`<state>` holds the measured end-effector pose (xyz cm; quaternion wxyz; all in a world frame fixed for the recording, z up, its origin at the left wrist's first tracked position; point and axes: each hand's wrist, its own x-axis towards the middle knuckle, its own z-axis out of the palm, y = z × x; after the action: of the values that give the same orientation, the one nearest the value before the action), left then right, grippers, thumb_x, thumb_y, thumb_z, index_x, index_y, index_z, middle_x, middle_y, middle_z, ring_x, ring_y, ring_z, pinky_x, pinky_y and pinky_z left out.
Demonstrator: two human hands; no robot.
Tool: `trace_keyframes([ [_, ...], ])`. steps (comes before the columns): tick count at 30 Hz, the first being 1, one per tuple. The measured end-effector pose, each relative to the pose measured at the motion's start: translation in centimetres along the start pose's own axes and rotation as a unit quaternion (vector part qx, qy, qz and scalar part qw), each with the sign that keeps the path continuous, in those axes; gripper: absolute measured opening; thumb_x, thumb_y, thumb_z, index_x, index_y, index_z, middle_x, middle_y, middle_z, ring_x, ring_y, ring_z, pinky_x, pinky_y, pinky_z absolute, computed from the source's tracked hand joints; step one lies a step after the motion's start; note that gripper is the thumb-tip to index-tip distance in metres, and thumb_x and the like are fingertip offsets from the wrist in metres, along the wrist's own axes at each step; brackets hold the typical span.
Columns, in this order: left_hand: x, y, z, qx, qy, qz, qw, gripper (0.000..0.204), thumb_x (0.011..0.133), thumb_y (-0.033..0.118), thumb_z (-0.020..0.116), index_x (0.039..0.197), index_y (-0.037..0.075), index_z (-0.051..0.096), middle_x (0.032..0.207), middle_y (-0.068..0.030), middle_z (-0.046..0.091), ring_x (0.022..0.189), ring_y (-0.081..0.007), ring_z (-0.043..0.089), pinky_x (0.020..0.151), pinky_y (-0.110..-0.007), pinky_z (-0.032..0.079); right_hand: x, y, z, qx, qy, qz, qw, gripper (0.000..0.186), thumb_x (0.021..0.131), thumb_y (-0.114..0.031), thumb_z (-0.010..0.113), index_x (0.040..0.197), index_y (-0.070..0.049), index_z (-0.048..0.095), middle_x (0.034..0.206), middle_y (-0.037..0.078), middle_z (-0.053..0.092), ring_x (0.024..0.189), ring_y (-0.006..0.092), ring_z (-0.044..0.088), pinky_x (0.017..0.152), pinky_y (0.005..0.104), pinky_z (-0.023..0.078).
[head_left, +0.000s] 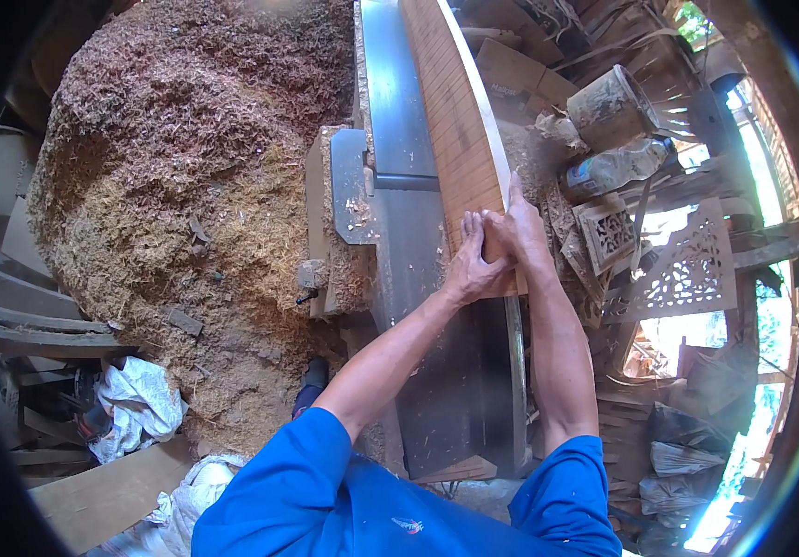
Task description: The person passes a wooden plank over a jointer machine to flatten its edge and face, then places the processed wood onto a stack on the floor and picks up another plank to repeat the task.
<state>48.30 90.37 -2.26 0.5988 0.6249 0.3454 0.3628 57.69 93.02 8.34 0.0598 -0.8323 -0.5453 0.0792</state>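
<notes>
Blue shirt [371, 511], left fingers [470, 224] and right fingers [515, 191] half-open against plank [462, 139]; bucket [608, 107], bottle [615, 170], contents unclear.

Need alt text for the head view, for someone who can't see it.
A person's left hand and right hand rest on the near end of a long, reddish-brown wooden board on a grey metal machine bed. A heap of brown wood shavings rises on the left.

On my feed I count one left hand [474, 267], one right hand [522, 232], one wooden plank [455, 121] and one jointer [399, 88]. I also see one bucket [609, 110], one plastic bottle [617, 169] and two fretwork panels [682, 269].
</notes>
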Motion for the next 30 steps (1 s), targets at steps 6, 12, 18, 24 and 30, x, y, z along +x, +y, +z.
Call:
trace_keyframes([
  [6, 1.2, -0.2, -0.3, -0.005, 0.005, -0.001, 1.000, 0.110, 0.083, 0.058, 0.067, 0.155, -0.005, 0.011, 0.161, -0.0302, 0.006, 0.152, -0.0355, 0.000, 0.124, -0.039, 0.006, 1.1, -0.6, -0.2, -0.002, -0.004, 0.012, 1.000, 0.098, 0.079, -0.035, 0.073, 0.154, -0.001, 0.020, 0.102, 0.034, 0.066, 0.098, 0.0467, 0.066, 0.087, 0.0494, 0.053],
  [12, 2.2, -0.2, -0.7, -0.001, 0.003, -0.005, 1.000, 0.111, 0.083, 0.060, 0.067, 0.155, -0.004, 0.011, 0.161, -0.0298, 0.007, 0.152, -0.0357, 0.001, 0.124, -0.039, 0.007, 2.0, -1.1, -0.4, 0.002, 0.001, 0.002, 1.000, 0.097, 0.079, -0.033, 0.074, 0.153, -0.001, 0.021, 0.105, 0.034, 0.066, 0.101, 0.0469, 0.065, 0.088, 0.0498, 0.053],
  [18, 3.1, -0.4, -1.2, 0.010, 0.006, -0.008, 1.000, 0.113, 0.082, 0.063, 0.066, 0.155, -0.004, 0.011, 0.161, -0.0295, 0.007, 0.152, -0.0352, 0.003, 0.124, -0.038, 0.009, 2.8, -1.9, -0.6, 0.000, -0.003, 0.016, 1.000, 0.097, 0.079, -0.033, 0.074, 0.154, -0.003, 0.020, 0.107, 0.034, 0.066, 0.102, 0.0464, 0.065, 0.090, 0.0487, 0.052],
  [24, 4.1, -0.1, -2.0, 0.003, 0.001, -0.001, 1.000, 0.116, 0.081, 0.065, 0.066, 0.154, -0.006, 0.011, 0.161, -0.0300, 0.007, 0.152, -0.0356, 0.001, 0.124, -0.039, 0.008, 4.1, -2.2, -0.5, -0.012, -0.008, 0.020, 1.000, 0.097, 0.079, -0.033, 0.074, 0.155, -0.003, 0.020, 0.108, 0.033, 0.066, 0.104, 0.0453, 0.065, 0.091, 0.0479, 0.051],
  [30, 5.1, 0.1, -2.4, -0.002, 0.001, -0.001, 1.000, 0.116, 0.081, 0.066, 0.065, 0.155, -0.005, 0.011, 0.161, -0.0301, 0.008, 0.152, -0.0359, 0.003, 0.124, -0.038, 0.010, 5.4, -2.4, -0.5, -0.017, -0.007, 0.025, 1.000, 0.098, 0.079, -0.034, 0.074, 0.154, -0.003, 0.021, 0.109, 0.034, 0.066, 0.104, 0.0449, 0.065, 0.091, 0.0479, 0.052],
])
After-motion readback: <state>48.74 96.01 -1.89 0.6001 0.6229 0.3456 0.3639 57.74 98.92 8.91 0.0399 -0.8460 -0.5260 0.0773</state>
